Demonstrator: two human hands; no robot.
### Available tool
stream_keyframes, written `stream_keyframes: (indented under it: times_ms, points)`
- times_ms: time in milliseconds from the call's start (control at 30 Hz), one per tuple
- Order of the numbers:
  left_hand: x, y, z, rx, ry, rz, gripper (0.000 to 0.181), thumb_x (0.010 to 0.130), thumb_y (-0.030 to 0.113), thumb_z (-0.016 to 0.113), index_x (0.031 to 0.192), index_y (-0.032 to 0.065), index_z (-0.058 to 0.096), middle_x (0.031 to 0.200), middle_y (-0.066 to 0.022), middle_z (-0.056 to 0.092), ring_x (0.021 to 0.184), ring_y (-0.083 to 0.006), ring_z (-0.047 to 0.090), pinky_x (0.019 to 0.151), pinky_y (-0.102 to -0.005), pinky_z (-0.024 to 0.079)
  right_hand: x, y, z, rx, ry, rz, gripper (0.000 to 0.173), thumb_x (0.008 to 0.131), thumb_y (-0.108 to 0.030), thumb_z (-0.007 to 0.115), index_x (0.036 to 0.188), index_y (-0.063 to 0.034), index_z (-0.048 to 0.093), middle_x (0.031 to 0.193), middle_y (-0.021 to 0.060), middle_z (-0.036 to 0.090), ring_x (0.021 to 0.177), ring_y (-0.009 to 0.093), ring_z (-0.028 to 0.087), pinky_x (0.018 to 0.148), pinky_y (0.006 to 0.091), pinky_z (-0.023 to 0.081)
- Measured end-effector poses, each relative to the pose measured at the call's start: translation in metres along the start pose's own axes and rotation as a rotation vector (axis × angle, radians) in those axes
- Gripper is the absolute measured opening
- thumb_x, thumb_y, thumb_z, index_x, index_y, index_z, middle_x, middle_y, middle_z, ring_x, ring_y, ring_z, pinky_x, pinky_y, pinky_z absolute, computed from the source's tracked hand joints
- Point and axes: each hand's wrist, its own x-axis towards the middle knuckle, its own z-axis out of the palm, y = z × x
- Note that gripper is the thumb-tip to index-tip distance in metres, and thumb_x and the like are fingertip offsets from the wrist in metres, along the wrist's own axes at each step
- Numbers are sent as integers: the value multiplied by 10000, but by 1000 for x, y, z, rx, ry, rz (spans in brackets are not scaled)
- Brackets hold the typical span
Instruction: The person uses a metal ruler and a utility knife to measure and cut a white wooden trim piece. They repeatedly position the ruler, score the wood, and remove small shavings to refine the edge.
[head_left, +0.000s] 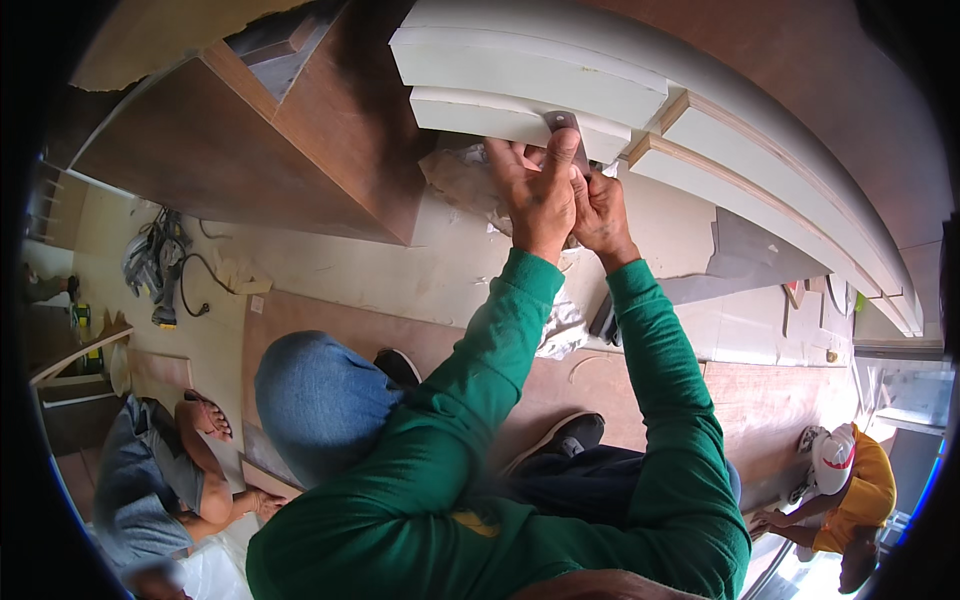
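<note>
My left hand is raised at the lower edge of a white-faced board. Its thumb presses on a dark flat strip-like tool with a pale round spot near its top end, and its fingers curl behind the strip. Close beside it, my right hand grips the strip's lower end. The upper end of the strip lies against the board's face. Fingers cover its middle, so its exact kind cannot be told. Another white board overlaps just above.
White panels with plywood edges curve off right. A brown wooden cabinet stands left. Corded power tools and crumpled paper lie on the floor. One person crouches left, another bends at right.
</note>
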Motion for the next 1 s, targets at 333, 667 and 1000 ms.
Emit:
stream_keyframes:
  times_ms: [333, 667, 1000]
  points:
    - [9, 4, -3, 11, -43, -58, 775, 945, 355, 917, 1464, 14, 454, 1424, -105, 559, 1325, -210, 541, 1137, -384, 460, -3, -19, 1, 53, 20, 39, 468, 1170, -386, 591, 955, 17, 691, 718, 10, 625, 703, 95, 544, 624, 327, 490]
    - [6, 5, -3, 2, -62, -16, 785, 936, 346, 924, 1471, 15, 454, 1473, -117, 529, 1369, -224, 511, 1201, -407, 413, -5, -29, -3, 64, -56, 117, 483, 1170, -405, 588, 1000, 24, 732, 754, 13, 675, 720, 91, 572, 643, 315, 503]
    - [8, 8, -3, -10, -48, -101, 723, 938, 276, 925, 1453, 16, 490, 1429, -98, 568, 1324, -204, 542, 1166, -386, 438, 5, -50, -11, 122, -89, 104, 514, 1164, -422, 597, 1001, 47, 730, 790, 57, 704, 746, 117, 606, 670, 340, 529]
